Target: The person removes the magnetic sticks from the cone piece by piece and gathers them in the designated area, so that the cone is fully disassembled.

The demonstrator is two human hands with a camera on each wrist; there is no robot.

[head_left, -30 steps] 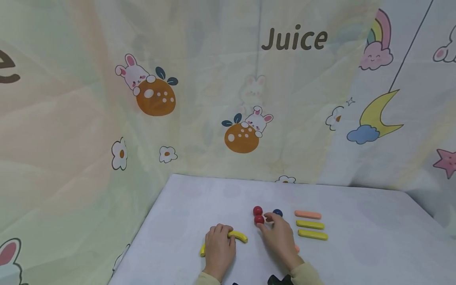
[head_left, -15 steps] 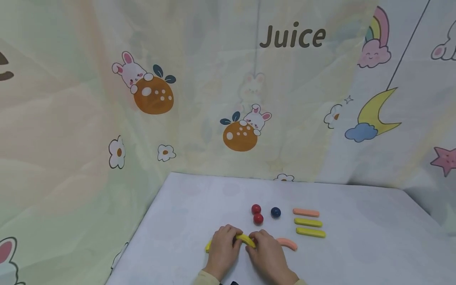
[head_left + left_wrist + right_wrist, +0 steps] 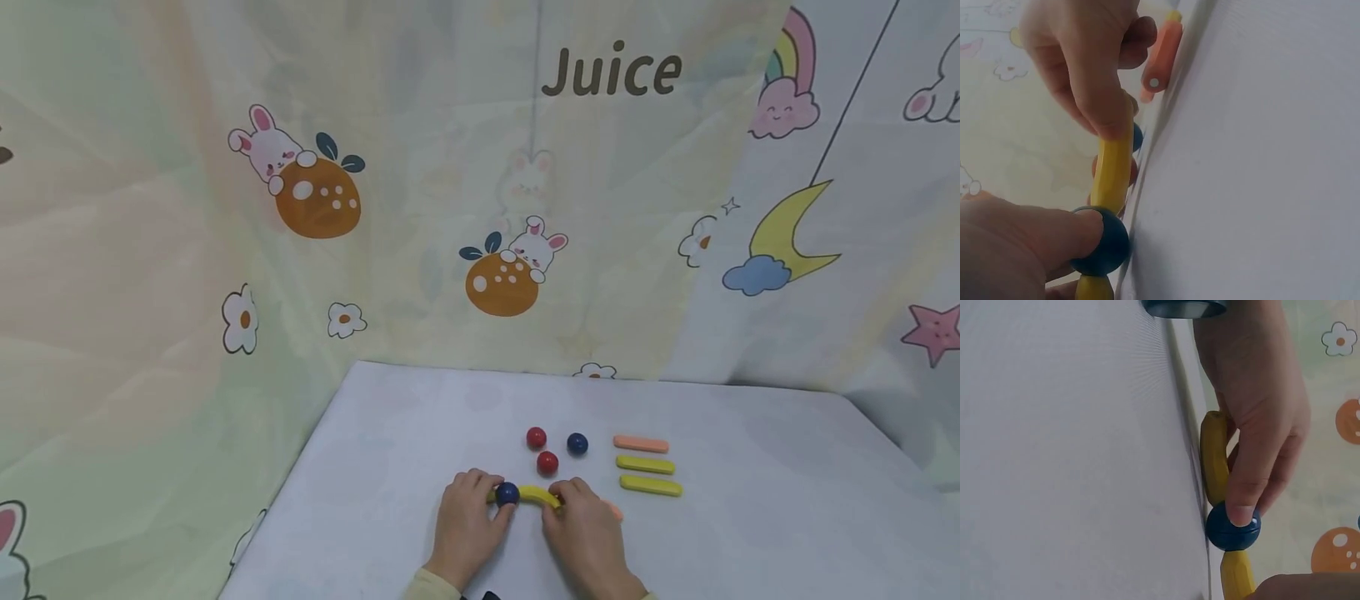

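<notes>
Left hand (image 3: 467,525) has its fingers curled over a dark blue ball (image 3: 507,493), a fingertip pressing it at the joint where two yellow curved sticks meet; one of those, the near yellow stick (image 3: 1215,456), shows under that hand in the right wrist view. Right hand (image 3: 587,533) pinches the far end of the other yellow curved stick (image 3: 538,497), thumb and fingers closed round it. The chain lies flat on the white table (image 3: 750,517), close to the person's edge.

Just behind the right hand, an orange curved stick (image 3: 615,512) peeks out, mostly hidden. Farther back sit two red balls (image 3: 536,437) and (image 3: 547,462), close together, and a loose blue ball (image 3: 577,443) just beside them. To their right, three straight sticks lie in a parallel row: orange (image 3: 641,444), yellow (image 3: 645,464), yellow (image 3: 651,485), none touching.

Open tabletop stretches right and back of the pieces. The table's left edge (image 3: 300,467) runs diagonally, near the left hand, against the printed curtain (image 3: 300,250).
</notes>
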